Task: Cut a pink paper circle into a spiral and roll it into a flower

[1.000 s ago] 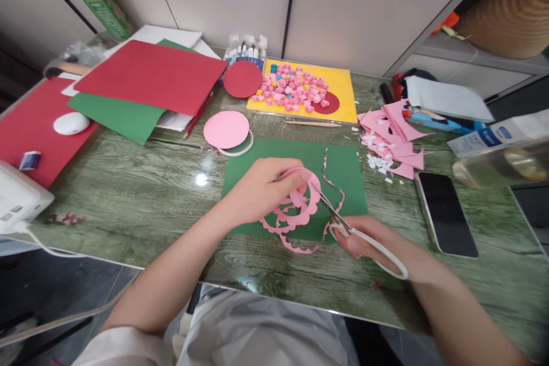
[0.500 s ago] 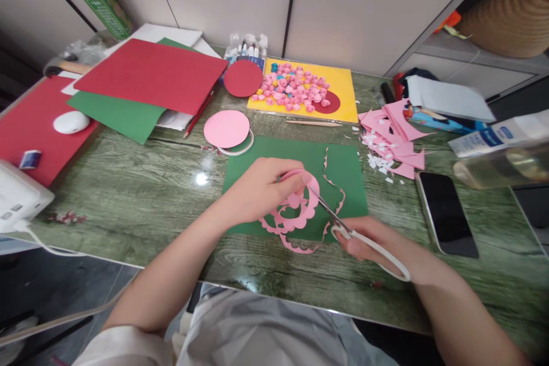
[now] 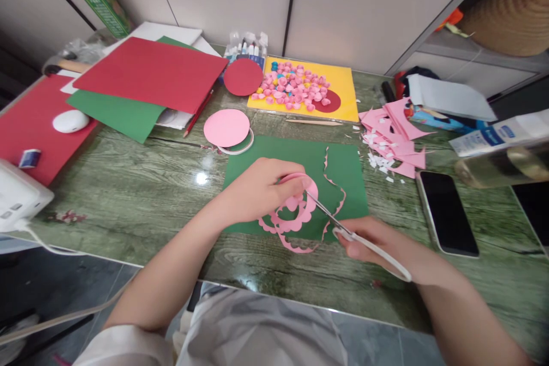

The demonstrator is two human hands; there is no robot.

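My left hand (image 3: 268, 186) pinches a pink paper spiral (image 3: 306, 214) with a scalloped edge, its thumb on top near the upper right of the curl. A lower loop of the strip hangs toward the table's front. In my right hand (image 3: 364, 240) are white-handled scissors (image 3: 380, 249), their blades pointing up and left to the paper beside my left thumb. The blade tips meet the spiral there. Beneath lies a green paper sheet (image 3: 257, 151), with a thin wavy pink offcut (image 3: 342, 197) on its right side.
Small pink rolled pieces (image 3: 295, 83) lie on a yellow sheet (image 3: 345, 83) at the back. Pink scraps (image 3: 398, 137) and a phone (image 3: 446, 214) are at the right. A pink paper circle (image 3: 227, 127) rests on a white ring; red sheets (image 3: 150, 71) are stacked at left.
The scissors' blades have turned and come closer together on the pink paper, and their handles look narrower. My left hand has stayed nearly in place.
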